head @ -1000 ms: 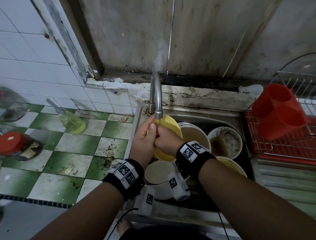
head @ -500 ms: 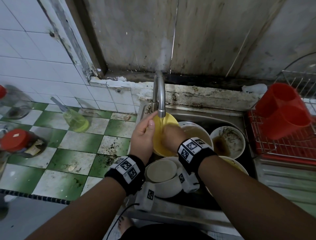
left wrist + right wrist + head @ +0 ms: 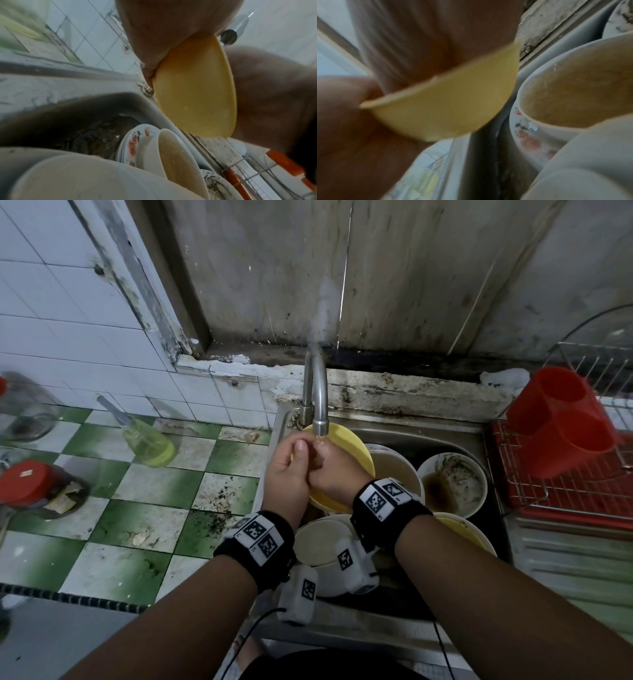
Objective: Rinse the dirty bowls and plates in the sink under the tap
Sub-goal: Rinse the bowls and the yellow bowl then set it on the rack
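Stained grey wall (image 3: 257,268) backs a steel sink (image 3: 428,433) of dirty dishes. Under its curved metal tap (image 3: 317,392), the left hand (image 3: 287,470) grips a round yellow plastic bowl (image 3: 349,446). The right hand (image 3: 334,470) lies inside it; its fingers are hidden.

Home kitchen, steel sink (image 3: 428,436) of dirty dishes, tap (image 3: 317,392), tiled counter (image 3: 144,508), red dish rack (image 3: 565,491)

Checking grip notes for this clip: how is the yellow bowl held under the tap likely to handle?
The yellow bowl looks thin-walled, probably plastic: likely light and stiff, unlikely to chip. It sits right under the tap, so it is probably wet and slippery. That may be why the left hand grips its rim while the right hand works inside.
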